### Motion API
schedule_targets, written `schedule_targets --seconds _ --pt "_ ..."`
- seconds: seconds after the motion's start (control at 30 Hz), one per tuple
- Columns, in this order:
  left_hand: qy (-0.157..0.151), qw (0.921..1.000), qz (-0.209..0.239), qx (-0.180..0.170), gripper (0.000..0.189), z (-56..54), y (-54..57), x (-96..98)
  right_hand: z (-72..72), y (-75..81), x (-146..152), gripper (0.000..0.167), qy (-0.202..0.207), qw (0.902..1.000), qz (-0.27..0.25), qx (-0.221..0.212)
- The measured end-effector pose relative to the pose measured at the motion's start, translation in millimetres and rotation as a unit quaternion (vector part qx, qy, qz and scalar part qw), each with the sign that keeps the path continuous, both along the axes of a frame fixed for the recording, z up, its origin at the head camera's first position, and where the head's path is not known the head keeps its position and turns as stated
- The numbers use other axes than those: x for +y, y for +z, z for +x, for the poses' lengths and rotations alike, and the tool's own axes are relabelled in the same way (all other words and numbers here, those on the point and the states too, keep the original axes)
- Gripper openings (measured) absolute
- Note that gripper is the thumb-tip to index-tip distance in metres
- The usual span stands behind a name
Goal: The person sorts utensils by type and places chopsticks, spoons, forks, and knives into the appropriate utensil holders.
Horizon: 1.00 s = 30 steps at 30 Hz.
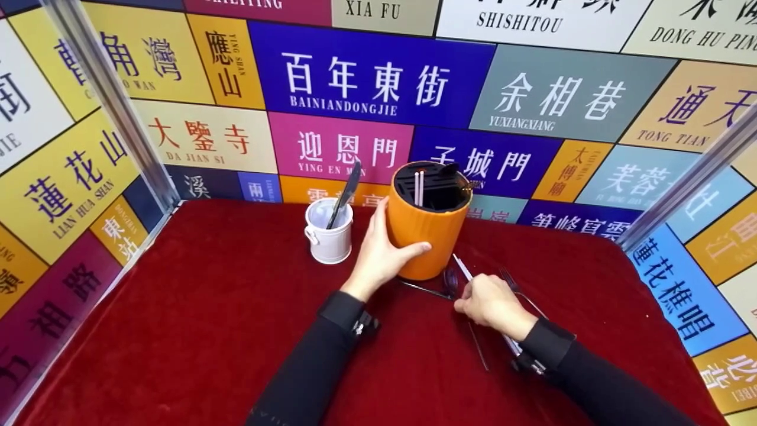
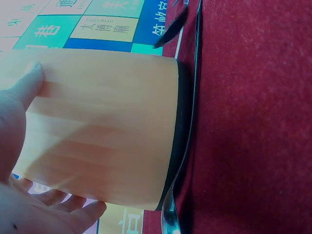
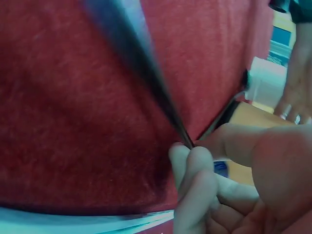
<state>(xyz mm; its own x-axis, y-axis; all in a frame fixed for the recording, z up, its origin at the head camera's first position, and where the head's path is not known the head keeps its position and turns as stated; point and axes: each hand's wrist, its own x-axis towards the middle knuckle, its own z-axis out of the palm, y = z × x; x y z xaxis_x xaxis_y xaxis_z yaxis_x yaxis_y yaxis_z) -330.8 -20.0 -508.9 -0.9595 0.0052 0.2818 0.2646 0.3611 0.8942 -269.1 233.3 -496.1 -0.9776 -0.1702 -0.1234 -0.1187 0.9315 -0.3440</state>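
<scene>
My left hand [image 1: 378,251] grips the side of an orange cylindrical utensil holder [image 1: 423,236], thumb across its front. The holder has a black slotted insert, with two pale chopsticks [image 1: 419,188] standing in it. My right hand [image 1: 491,300] pinches the thin handle of a spoon [image 3: 165,105] just over the red cloth. The spoon's dark bowl [image 1: 450,283] points toward the holder's base. Under the right hand lie pale chopsticks [image 1: 462,267], partly hidden by it. A fork [image 1: 510,280] lies just right of that hand. Along the holder's base lies another spoon [image 2: 170,214].
Left of the holder stands a small white bucket [image 1: 329,245] with a knife [image 1: 346,195] leaning in it. A red cloth [image 1: 207,319] covers the table. Panels with printed street names [image 1: 372,71] rise behind, and metal posts [image 1: 118,106] stand at both sides.
</scene>
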Motion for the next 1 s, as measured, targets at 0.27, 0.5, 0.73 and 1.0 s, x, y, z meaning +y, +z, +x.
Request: schedule_targets --seconds 0.27,0.5,0.73,1.0 --pt "0.001 1.0 -0.005 0.0 0.129 0.3 0.1 0.6 2.2 27.4 13 0.018 -0.016 0.9889 -0.146 -0.026" --pt "0.003 1.0 -0.005 0.004 0.13 -1.4 -0.8 0.4 4.4 67.5 26 0.016 0.018 0.969 -0.246 -0.017" --pt "0.002 1.0 -0.004 -0.001 0.129 -1.2 -0.1 -0.3 6.2 115.9 28 0.024 0.01 0.9516 -0.307 -0.014" --pt "0.001 1.0 -0.003 0.001 0.129 -0.4 -0.6 0.2 -6.5 154.9 21 0.027 0.012 0.9362 -0.351 -0.005"
